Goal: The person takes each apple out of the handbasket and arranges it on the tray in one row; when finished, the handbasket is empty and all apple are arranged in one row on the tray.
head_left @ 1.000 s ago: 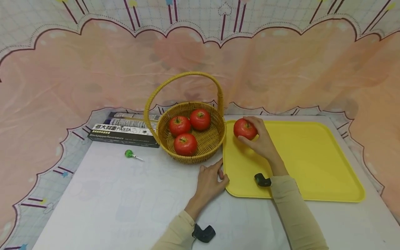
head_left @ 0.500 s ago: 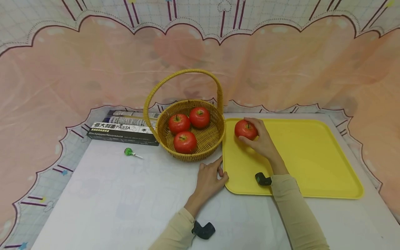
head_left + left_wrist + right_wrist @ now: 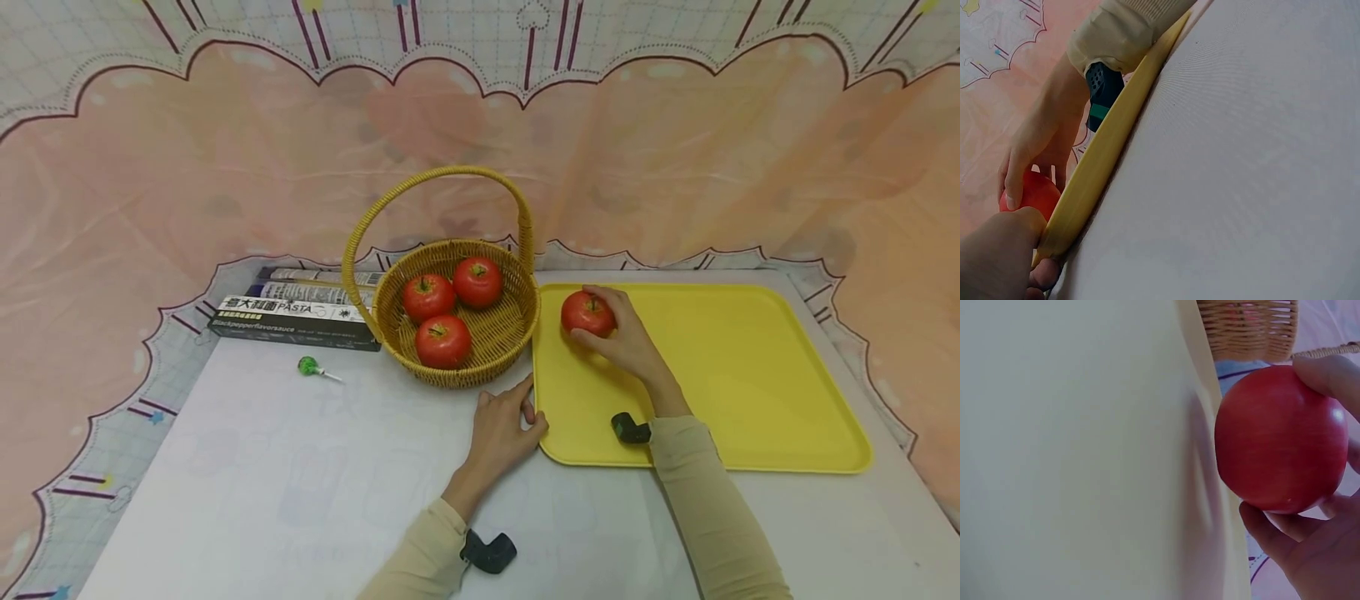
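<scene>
My right hand (image 3: 626,337) holds a red apple (image 3: 582,315) close over the left end of a yellow tray (image 3: 720,375). In the right wrist view, the thumb lies on one side of the apple (image 3: 1279,440) and the fingertips on the other. My left hand (image 3: 501,429) grips the tray's left edge near its front corner. The left wrist view has the thumb on the upper side of the tray (image 3: 1110,147) and curled fingers beneath. Beside the tray, a woven basket (image 3: 510,346) with a tall handle contains three red apples (image 3: 442,342).
Left of the basket lies a dark pasta box (image 3: 296,325), with other packages (image 3: 311,291) behind it. A green lollipop (image 3: 309,366) is on the white table (image 3: 285,483). A patterned cloth (image 3: 675,167) hangs along the back.
The held apple has moved slightly down in the head view relative to the tray, along with my right hand. My left hand keeps its place on the tray edge.
</scene>
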Available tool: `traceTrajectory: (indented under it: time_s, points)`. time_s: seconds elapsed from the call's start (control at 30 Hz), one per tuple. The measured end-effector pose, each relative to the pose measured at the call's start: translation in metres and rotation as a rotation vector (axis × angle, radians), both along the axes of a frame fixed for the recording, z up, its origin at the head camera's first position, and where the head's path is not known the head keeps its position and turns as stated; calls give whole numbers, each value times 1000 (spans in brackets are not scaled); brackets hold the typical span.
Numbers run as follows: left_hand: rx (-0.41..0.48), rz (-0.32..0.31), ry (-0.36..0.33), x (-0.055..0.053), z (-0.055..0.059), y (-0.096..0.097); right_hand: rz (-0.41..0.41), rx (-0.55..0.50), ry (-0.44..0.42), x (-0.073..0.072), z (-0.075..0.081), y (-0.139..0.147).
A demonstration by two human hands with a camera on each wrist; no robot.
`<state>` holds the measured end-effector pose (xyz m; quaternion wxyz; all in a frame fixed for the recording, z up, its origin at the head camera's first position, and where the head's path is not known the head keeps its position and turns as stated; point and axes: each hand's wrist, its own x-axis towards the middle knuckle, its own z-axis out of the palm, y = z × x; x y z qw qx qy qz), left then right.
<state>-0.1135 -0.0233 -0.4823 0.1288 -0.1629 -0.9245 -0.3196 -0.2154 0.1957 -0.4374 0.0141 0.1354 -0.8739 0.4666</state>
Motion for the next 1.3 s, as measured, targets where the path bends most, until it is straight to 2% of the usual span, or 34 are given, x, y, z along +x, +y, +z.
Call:
traceTrajectory:
  time_s: [0.2,0.5,1.3]
  points:
    - [-4,-1,-13,0,0,0,4,-1,-24,1,-1,1]
    - [-9,0,-28,0,1,1,-3,-13,-112,-1,-1,-1]
    - [-11,9,-31,1,2,1,5,4,-124,-3,-6,-6]
